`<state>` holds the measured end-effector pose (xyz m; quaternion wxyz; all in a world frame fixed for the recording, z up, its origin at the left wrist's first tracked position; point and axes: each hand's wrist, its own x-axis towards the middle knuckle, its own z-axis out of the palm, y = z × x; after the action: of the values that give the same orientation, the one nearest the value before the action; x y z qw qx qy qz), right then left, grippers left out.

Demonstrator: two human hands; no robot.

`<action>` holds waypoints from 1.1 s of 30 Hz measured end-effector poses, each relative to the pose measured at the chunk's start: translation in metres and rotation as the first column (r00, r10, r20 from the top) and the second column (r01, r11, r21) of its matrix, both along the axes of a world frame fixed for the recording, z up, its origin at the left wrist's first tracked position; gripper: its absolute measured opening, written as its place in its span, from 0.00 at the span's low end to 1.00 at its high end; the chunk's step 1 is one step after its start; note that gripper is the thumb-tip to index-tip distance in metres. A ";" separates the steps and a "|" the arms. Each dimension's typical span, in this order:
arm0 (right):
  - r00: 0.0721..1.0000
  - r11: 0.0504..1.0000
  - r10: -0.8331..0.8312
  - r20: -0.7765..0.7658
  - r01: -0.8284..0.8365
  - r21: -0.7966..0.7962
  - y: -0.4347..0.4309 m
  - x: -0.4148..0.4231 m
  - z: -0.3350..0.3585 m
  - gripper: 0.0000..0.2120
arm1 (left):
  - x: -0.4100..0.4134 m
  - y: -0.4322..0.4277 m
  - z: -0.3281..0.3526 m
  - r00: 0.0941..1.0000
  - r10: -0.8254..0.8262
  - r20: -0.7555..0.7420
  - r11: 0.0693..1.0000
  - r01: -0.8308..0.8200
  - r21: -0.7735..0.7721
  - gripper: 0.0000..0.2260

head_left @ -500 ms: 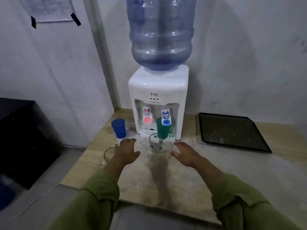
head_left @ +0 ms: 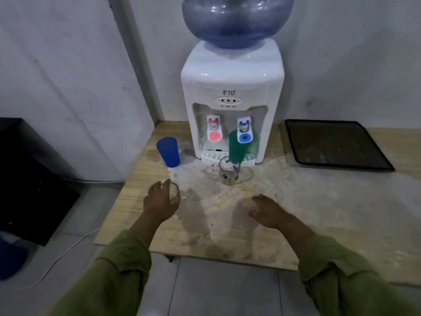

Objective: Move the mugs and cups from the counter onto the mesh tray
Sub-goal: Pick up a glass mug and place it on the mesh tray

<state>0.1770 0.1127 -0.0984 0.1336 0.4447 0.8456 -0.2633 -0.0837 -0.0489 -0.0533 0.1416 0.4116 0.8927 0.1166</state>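
My left hand (head_left: 160, 199) wraps around a clear glass cup (head_left: 175, 194) near the counter's left edge. My right hand (head_left: 265, 209) hovers over the counter with fingers spread, holding nothing. A clear glass mug with blue print (head_left: 227, 171) stands in front of the water dispenser. A blue plastic cup (head_left: 168, 152) stands upside down to the dispenser's left. A green plastic cup (head_left: 238, 145) sits upside down on the drip tray under the blue tap. The black mesh tray (head_left: 293, 142) lies on the counter at the right, apparently with nothing on it.
A white water dispenser (head_left: 232, 87) with a large blue bottle (head_left: 237, 19) stands at the back of the wooden counter (head_left: 319, 201). A dark cabinet (head_left: 27, 174) sits low on the left. A white cable (head_left: 68, 247) runs along the floor.
My left hand has moved left and back onto the clear glass cup. My right hand has pulled back from the printed mug. The view has shifted closer and lower.
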 end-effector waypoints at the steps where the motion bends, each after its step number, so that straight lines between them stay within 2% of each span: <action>1: 1.000 1.000 0.002 0.019 -0.003 0.008 -0.001 0.001 -0.006 0.32 | -0.002 -0.002 -0.003 1.000 0.005 0.016 1.000 -0.005 0.010 0.34; 5: 0.999 0.999 0.015 0.051 -0.017 0.033 -0.007 0.006 -0.025 0.30 | -0.012 -0.006 -0.009 0.997 -0.004 0.077 0.998 -0.001 0.057 0.36; 16: 0.999 0.997 0.040 0.017 -0.041 0.071 -0.010 0.013 -0.046 0.33 | -0.008 0.002 -0.022 0.989 -0.105 0.102 0.971 0.080 0.224 0.33; 18: 0.999 0.999 0.001 -0.032 0.000 0.041 -0.012 0.011 -0.042 0.32 | 0.002 0.007 -0.023 0.977 -0.116 0.178 0.961 0.066 0.269 0.33; 20: 0.987 0.998 -0.056 -0.148 0.060 0.023 -0.016 0.008 -0.037 0.28 | 0.013 0.013 -0.024 0.955 -0.142 0.259 0.951 0.059 0.304 0.33; 22: 0.939 0.988 -0.148 -0.309 0.157 0.003 -0.017 0.004 -0.030 0.24 | 0.026 0.024 -0.023 0.921 -0.184 0.343 0.945 0.069 0.321 0.33; 26: 0.790 0.942 -0.336 -0.513 0.267 -0.206 -0.013 0.003 -0.010 0.18 | 0.061 0.051 -0.016 0.815 -0.259 0.519 0.941 0.090 0.327 0.33; 30: 0.686 0.897 -0.435 -0.584 0.271 -0.349 -0.002 0.017 0.005 0.15 | 0.098 0.078 -0.010 0.704 -0.308 0.640 0.935 0.101 0.339 0.32; 33: 0.644 0.862 -0.494 -0.584 0.276 -0.425 0.010 0.031 0.014 0.12 | 0.122 0.100 -0.006 0.657 -0.347 0.669 0.923 0.113 0.367 0.31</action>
<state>0.2081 0.1224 -0.0840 -0.1769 0.4642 0.6691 -0.5528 0.0383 0.0506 -0.0597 0.4324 0.4590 0.6761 0.3811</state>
